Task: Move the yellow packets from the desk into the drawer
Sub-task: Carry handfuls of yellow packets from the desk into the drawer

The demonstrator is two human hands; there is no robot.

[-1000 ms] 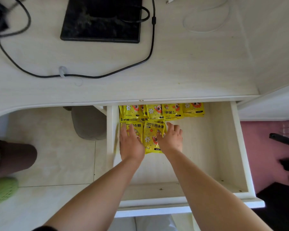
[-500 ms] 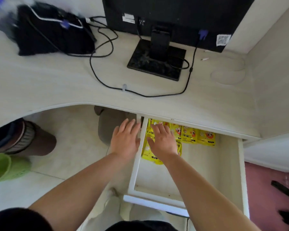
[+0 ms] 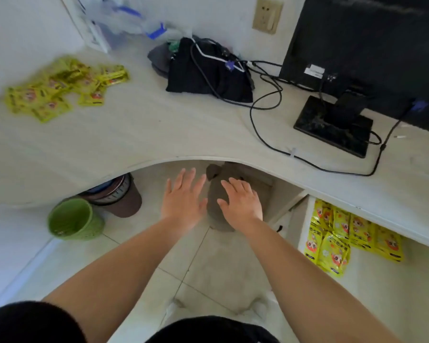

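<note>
Hovering mid-frame, left hand [image 3: 183, 201] and right hand [image 3: 242, 205] spread flat, empty. Next load, I'd say: yellow packets [image 3: 57, 90] upper left, bound for the drawer [image 3: 372, 300] lower right.

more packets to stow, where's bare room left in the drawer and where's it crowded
Bare drawer floor lies nearer the person than the stowed yellow packets, and also to their right. The back left corner, under the desk edge, is crowded with overlapping packets.
</note>
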